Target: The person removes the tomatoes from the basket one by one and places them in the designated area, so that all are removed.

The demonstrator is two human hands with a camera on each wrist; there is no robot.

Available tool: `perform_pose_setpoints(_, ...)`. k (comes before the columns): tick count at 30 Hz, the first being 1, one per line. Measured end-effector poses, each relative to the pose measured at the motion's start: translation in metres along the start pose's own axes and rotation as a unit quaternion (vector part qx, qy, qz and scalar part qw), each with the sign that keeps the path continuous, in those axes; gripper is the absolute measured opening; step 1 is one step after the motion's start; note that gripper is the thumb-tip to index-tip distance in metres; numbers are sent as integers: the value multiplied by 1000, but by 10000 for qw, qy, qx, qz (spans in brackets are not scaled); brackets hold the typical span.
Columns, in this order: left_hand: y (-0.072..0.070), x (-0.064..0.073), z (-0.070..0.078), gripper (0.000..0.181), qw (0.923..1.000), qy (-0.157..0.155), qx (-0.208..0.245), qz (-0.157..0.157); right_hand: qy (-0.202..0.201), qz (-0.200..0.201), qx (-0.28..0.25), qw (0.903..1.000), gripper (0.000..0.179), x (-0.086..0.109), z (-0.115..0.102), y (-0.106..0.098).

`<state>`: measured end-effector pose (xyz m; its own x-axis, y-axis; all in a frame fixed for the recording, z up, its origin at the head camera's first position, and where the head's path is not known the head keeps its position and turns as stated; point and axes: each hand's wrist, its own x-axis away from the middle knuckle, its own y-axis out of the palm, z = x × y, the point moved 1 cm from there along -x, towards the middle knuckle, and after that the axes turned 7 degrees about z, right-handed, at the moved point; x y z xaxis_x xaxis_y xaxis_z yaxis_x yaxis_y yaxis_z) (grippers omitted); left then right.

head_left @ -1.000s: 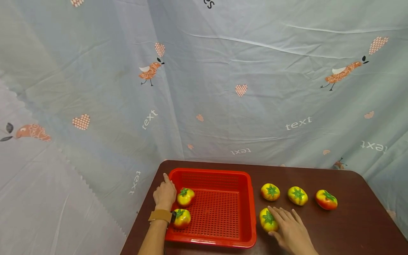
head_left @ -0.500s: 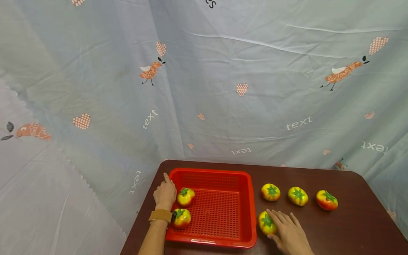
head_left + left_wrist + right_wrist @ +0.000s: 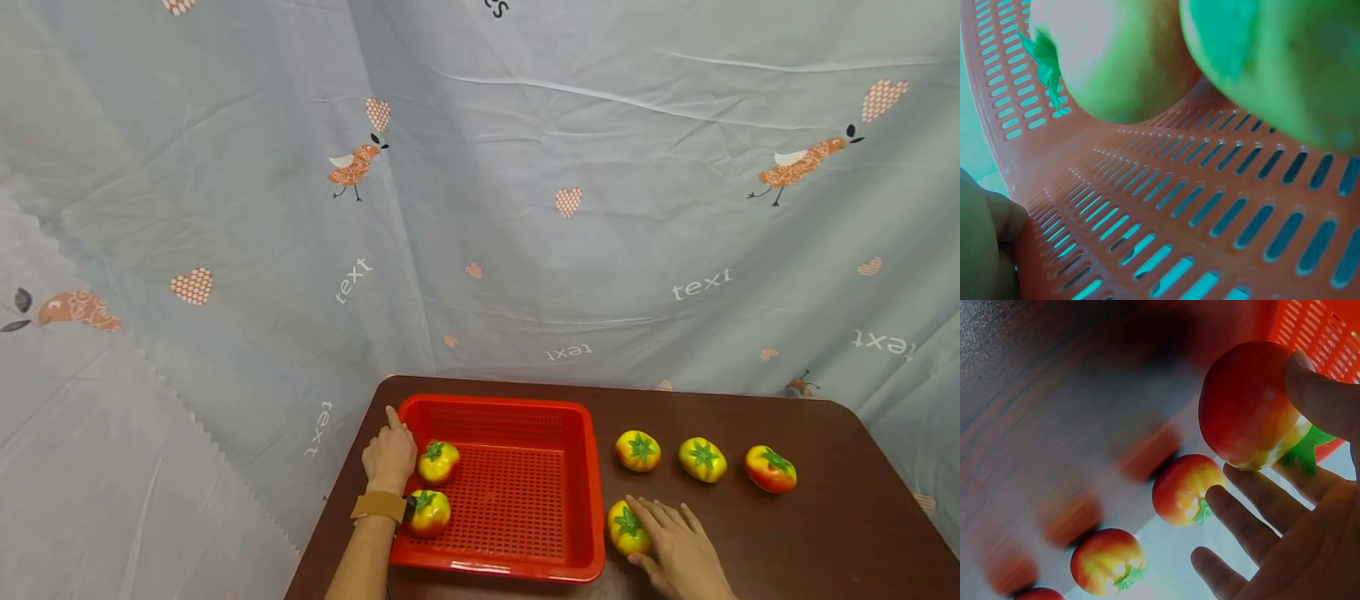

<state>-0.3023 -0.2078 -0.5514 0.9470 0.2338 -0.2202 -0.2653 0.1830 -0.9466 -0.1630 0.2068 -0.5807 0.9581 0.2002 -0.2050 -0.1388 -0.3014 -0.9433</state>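
Note:
My left hand [image 3: 390, 454] holds the left rim of a red perforated plastic basket [image 3: 596, 500], one finger stretched along the edge. In the left wrist view its fingers [image 3: 1007, 215] press against the basket's outer wall. Two yellow-red tomatoes with green leafy tops lie inside: the rear tomato [image 3: 438, 463] and the front tomato [image 3: 429, 514], beside my wrist. My right hand [image 3: 681, 546] holds another tomato [image 3: 627, 527] just right of the basket. In the right wrist view, the thumb lies on one side of this tomato [image 3: 1250, 406], with fingers at the other; the other fingers are spread.
A row of tomatoes lies farther back on the dark brown table [image 3: 832, 533]: a left one [image 3: 637, 451], a middle one [image 3: 702, 460] and a redder right one [image 3: 770, 469]. A patterned grey curtain [image 3: 525, 250] hangs behind the table and along its left side.
My right hand and the tomato at its fingers have shifted slightly left and nearer to me, toward the basket. My left hand stays on the rim.

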Motion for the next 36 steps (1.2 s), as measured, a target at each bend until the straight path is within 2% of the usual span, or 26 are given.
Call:
perform_pose_setpoints(4, 1, 0, 0, 58, 10000, 6, -7, 1, -5, -2, -9, 10000, 76, 0, 0, 2)
perform_pose_setpoints(13, 0, 0, 0, 57, 10000, -11, 10, 0, 194, -363, -172, 9990, 76, 0, 1, 11)
perform_pose_setpoints(17, -1, 0, 0, 57, 10000, -33, 9, -14, 146, -337, -115, 9993, 76, 2, 3, 14)
perform_pose_setpoints(24, -1, 0, 1, 57, 10000, -14, -9, 25, 131, -286, -120, 9994, 77, 3, 2, 13)
perform_pose_setpoints(36, -1, 0, 0, 57, 10000, -31, -16, 23, 279, -535, -184, 9980, 79, 2, 1, 10)
